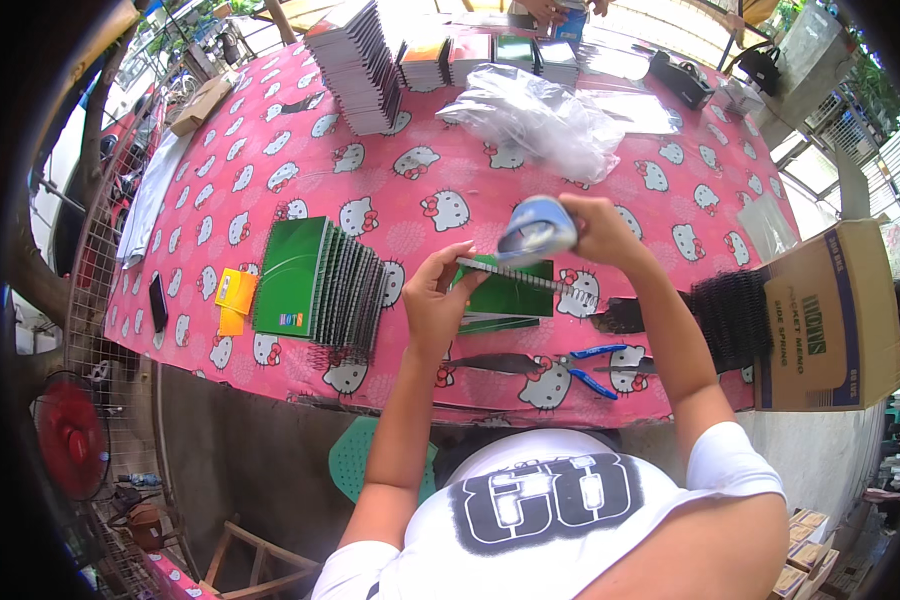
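My left hand pinches the end of the spine edge of a green notebook, where a pale coil runs along its punched edge and sticks out to the right. My right hand grips a rounded blue and white thing just above that edge; its kind is unclear. Blue-handled pliers lie on the table near the front edge, their jaws pointing left. Left of my left hand is a leaning row of green spiral notebooks. Black spiral coils spill from a cardboard box at the right.
A pink patterned cloth covers the table. Yellow packets and a dark phone lie at the left. Behind are tall notebook stacks, a crumpled clear plastic bag and another person's hands. A red fan stands lower left.
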The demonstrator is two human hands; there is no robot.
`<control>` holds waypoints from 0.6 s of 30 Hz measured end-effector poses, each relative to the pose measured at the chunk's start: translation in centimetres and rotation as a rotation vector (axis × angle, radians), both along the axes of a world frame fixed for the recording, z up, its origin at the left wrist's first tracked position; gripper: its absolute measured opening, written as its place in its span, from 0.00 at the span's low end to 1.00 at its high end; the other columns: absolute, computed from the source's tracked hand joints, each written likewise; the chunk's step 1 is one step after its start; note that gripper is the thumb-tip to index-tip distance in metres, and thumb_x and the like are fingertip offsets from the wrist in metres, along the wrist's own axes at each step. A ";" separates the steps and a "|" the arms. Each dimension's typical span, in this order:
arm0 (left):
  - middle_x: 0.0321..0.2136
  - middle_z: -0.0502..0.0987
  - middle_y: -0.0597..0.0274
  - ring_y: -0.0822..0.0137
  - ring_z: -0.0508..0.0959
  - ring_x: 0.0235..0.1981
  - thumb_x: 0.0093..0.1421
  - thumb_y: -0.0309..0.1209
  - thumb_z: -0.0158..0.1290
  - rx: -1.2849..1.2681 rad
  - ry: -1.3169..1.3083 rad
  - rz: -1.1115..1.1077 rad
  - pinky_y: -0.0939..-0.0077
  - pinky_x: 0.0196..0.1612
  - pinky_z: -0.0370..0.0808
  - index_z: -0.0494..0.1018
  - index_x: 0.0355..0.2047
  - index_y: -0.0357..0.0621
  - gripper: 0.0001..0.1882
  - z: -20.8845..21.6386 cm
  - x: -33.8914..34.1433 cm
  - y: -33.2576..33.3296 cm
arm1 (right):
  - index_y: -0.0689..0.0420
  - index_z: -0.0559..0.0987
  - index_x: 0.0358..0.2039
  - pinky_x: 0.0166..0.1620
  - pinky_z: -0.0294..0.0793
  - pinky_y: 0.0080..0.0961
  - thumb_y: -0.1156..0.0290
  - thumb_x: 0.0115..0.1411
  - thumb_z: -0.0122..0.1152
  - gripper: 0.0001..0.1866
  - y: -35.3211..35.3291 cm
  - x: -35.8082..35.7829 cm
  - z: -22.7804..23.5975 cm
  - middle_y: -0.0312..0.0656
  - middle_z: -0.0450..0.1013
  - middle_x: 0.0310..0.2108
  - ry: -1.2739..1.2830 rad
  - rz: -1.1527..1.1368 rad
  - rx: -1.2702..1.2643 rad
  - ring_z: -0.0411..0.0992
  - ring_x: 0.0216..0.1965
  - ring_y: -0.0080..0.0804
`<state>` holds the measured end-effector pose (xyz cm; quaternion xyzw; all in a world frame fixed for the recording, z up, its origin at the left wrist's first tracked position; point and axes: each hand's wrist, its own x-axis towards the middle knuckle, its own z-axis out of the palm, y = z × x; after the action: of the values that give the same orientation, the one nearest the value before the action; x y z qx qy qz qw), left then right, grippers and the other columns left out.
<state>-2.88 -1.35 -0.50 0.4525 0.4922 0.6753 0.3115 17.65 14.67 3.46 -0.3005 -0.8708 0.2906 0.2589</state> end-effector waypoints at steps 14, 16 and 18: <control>0.39 0.79 0.55 0.69 0.78 0.42 0.52 0.12 0.57 0.080 -0.197 -0.240 0.77 0.47 0.77 0.76 0.42 0.34 0.16 -1.1 -1.7 0.5 | 0.53 0.71 0.44 0.44 0.72 0.45 0.77 0.45 0.61 0.23 0.5 8.5 -6.8 0.46 0.71 0.47 -0.666 -0.688 0.166 0.69 0.51 0.48; 0.38 0.79 0.54 0.69 0.78 0.43 0.49 0.12 0.60 0.111 -0.294 -0.277 0.77 0.48 0.77 0.77 0.38 0.35 0.14 -1.1 -1.5 0.8 | 0.55 0.70 0.48 0.50 0.67 0.47 0.73 0.46 0.64 0.26 -2.9 9.7 -7.2 0.49 0.67 0.52 -0.545 -0.588 0.420 0.64 0.54 0.51; 0.37 0.79 0.53 0.69 0.79 0.42 0.49 0.13 0.61 0.114 -0.262 -0.193 0.77 0.47 0.77 0.77 0.36 0.35 0.13 -0.4 -0.9 0.5 | 0.57 0.68 0.52 0.57 0.60 0.47 0.67 0.47 0.66 0.30 -7.4 10.6 -6.3 0.51 0.63 0.55 -0.378 -0.443 0.448 0.60 0.57 0.54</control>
<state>-3.75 -0.88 -0.90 0.4225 0.3626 0.7222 0.4103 28.28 7.30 -2.87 -0.4659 -0.8592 -0.0308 0.2094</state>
